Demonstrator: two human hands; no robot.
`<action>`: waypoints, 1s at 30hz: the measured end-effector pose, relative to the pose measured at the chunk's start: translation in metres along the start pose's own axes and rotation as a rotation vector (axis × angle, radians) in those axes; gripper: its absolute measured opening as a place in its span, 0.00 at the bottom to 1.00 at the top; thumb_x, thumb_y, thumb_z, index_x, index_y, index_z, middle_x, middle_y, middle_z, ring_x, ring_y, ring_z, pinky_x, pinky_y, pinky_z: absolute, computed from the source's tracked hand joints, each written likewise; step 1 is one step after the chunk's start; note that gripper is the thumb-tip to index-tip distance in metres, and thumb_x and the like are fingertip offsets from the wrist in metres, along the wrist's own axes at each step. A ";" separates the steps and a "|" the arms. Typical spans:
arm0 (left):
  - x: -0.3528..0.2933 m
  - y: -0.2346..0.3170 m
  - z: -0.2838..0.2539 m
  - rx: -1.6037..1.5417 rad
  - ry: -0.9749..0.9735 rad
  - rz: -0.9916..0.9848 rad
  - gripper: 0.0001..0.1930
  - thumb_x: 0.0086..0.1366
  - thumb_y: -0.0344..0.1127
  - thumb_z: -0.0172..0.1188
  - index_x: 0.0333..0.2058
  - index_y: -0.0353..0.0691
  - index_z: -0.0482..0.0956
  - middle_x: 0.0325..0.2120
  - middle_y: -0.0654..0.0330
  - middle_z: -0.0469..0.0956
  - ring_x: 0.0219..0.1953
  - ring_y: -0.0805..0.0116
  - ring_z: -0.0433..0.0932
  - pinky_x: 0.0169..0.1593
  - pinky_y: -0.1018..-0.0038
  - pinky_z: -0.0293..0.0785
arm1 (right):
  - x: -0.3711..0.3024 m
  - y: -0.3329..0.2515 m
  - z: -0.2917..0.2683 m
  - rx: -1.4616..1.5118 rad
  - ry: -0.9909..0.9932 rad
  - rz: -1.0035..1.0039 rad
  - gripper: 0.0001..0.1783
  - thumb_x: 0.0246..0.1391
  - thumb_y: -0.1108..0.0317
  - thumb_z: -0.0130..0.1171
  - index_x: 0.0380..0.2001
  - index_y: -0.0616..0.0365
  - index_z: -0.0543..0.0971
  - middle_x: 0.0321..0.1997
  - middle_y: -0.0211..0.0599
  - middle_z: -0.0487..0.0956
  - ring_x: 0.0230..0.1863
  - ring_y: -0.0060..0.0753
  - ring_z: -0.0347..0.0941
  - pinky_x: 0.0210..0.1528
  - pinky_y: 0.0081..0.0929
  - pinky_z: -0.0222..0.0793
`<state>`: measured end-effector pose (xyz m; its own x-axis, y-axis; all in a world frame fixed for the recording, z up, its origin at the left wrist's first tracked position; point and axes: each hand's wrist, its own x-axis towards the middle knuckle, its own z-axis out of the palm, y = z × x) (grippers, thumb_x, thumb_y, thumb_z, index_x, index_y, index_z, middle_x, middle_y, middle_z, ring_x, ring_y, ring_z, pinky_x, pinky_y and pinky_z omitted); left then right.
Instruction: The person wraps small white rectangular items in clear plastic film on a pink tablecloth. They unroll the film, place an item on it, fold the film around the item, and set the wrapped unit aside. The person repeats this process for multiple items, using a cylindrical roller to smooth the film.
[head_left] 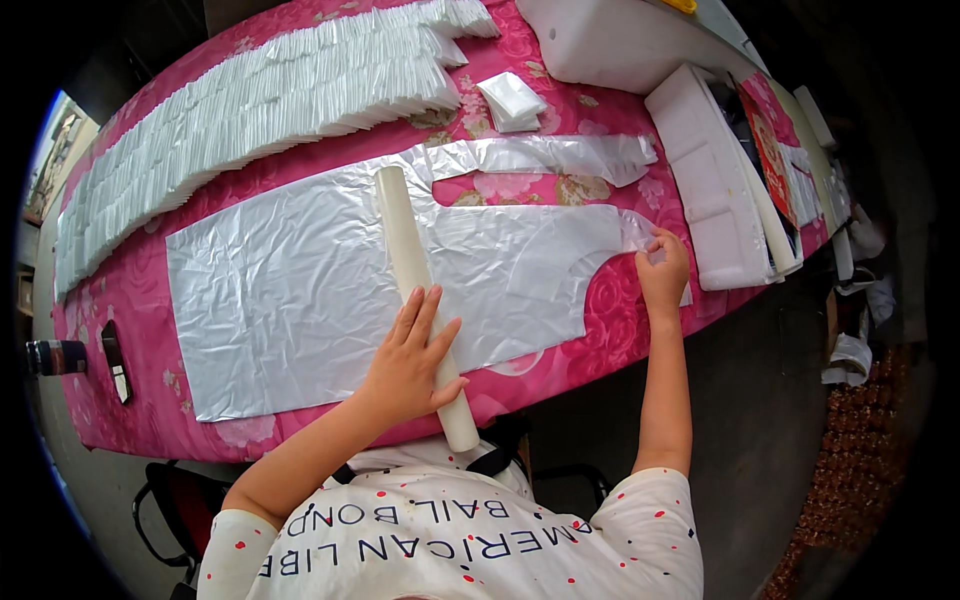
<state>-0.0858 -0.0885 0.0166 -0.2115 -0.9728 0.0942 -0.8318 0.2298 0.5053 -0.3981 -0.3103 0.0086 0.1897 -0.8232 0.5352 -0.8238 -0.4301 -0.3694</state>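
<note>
Plastic sheet (300, 300): left hand (408, 362) flat on roller (418, 290), right hand (662, 272) pinches strap.

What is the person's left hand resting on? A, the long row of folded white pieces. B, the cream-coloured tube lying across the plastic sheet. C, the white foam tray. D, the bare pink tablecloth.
B: the left hand lies flat on the cream tube, which lies across the clear plastic sheet.
</note>
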 end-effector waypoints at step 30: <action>-0.127 -0.180 -0.133 -0.934 -0.112 -1.005 0.08 0.53 0.27 0.55 0.34 0.32 0.75 0.27 0.58 0.79 0.28 0.73 0.77 0.32 0.79 0.71 | -0.154 -0.222 -0.031 0.198 -1.064 0.248 0.26 0.45 0.48 0.57 0.27 0.65 0.75 0.24 0.53 0.77 0.27 0.53 0.75 0.32 0.42 0.70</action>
<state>0.1593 -0.0106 0.0280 0.1928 -0.6899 -0.6977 -0.0087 -0.7122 0.7019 -0.2614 -0.0768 0.0322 0.4714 -0.7523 -0.4602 -0.8205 -0.1829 -0.5416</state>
